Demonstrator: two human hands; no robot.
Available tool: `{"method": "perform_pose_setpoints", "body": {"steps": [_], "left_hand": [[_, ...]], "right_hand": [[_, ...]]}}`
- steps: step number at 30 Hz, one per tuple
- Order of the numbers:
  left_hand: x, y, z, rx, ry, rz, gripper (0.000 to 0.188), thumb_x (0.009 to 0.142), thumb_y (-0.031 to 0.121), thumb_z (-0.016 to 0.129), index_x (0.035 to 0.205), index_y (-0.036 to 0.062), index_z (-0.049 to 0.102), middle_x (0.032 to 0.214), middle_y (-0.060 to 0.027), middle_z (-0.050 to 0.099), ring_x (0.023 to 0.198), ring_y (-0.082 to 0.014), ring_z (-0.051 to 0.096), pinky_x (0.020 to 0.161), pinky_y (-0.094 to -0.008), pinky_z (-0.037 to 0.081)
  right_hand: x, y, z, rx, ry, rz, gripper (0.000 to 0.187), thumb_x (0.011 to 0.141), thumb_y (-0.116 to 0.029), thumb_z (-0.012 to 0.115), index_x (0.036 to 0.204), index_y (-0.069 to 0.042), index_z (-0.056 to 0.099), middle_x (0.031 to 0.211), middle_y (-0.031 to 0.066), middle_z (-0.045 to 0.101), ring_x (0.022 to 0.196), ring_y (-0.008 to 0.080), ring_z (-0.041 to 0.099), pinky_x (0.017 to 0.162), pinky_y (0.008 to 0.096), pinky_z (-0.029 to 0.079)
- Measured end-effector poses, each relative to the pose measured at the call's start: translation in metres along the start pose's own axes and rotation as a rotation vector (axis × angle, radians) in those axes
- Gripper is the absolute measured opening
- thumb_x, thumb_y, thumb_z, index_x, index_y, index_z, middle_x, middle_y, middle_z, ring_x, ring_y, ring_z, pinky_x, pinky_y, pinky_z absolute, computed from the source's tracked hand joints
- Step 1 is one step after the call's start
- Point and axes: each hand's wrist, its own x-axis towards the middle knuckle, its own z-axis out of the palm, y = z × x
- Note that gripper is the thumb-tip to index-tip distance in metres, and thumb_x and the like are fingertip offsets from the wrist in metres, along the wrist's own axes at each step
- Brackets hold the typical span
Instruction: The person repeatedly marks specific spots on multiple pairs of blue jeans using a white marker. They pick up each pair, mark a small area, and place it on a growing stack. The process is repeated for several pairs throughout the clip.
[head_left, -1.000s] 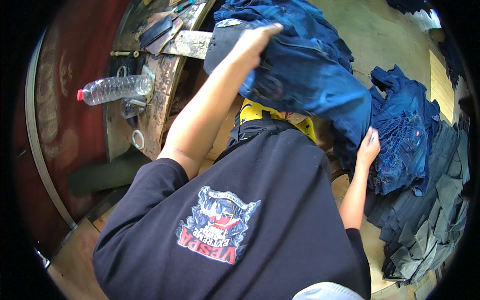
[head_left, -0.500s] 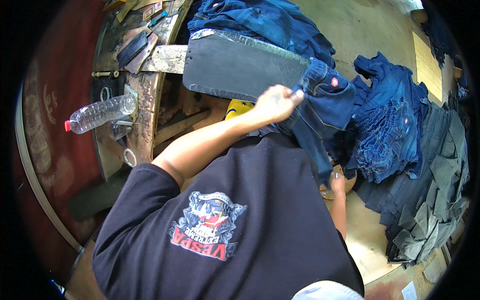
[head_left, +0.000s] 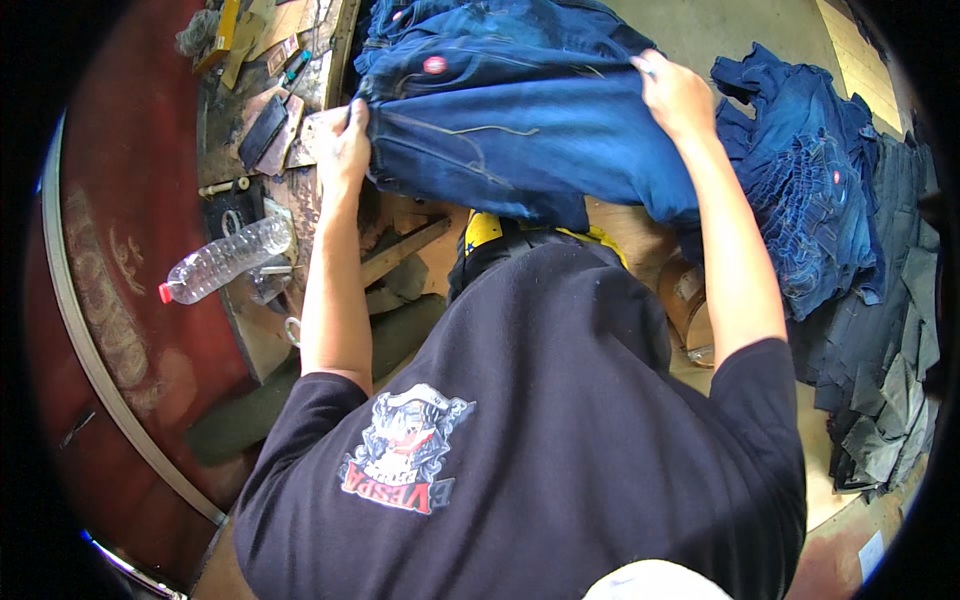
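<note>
Now I see the jeans [head_left: 540, 130], bunched moments ago, spread across upper centre, seams showing: left hand [head_left: 346, 152] gripping one end, right hand [head_left: 682, 100] the other.

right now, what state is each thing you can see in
left hand, closed on one end of the denim
right hand, closed on the denim's far edge
denim, held spread between both hands
bottle, on its side, no liquid visible
cap, on the bottle
right denim pile, crumpled and gathered
grey cloth, heaped in overlapping pieces
</note>
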Motion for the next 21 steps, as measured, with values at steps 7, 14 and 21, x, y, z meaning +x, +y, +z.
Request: {"method": "perform_pose_setpoints", "body": {"steps": [7,14,21], "left_hand": [[0.006,-0.044,-0.064,0.148,0.148,-0.374,0.051,0.105,0.046,0.067,0.128,0.002,0.078,0.115,-0.0221,0.081,0.109,-0.0353,0.077,0.103,-0.043,0.054],[-0.018,0.094,0.045,0.347,0.211,0.695,0.048,0.087,0.014,0.082,0.131,0.0036,0.069,0.139,-0.0219,0.066,0.131,-0.0427,0.061,0.115,-0.053,0.047],[-0.015,0.239,0.202,0.328,-0.675,0.645,0.052,0.105,0.056,0.061,0.112,0.0099,0.083,0.103,-0.0213,0.08,0.103,-0.0399,0.078,0.094,-0.0498,0.061]], "right_hand": [[0.084,-0.117,0.083,0.041,-0.124,-0.242,0.023,0.105,-0.031,0.059,0.117,-0.019,0.075,0.101,0.0166,0.079,0.097,0.0386,0.078,0.084,0.0531,0.062],[0.032,-0.078,0.015,0.495,0.446,-0.03,0.039,0.112,-0.042,0.061,0.108,-0.01,0.083,0.099,0.007,0.082,0.087,0.024,0.079,0.074,0.0379,0.059],[-0.12,-0.093,-0.017,0.524,0.386,0.164,0.011,0.098,-0.011,0.077,0.104,-0.002,0.075,0.093,0.0147,0.078,0.08,0.0271,0.078,0.075,0.0365,0.06]]}}
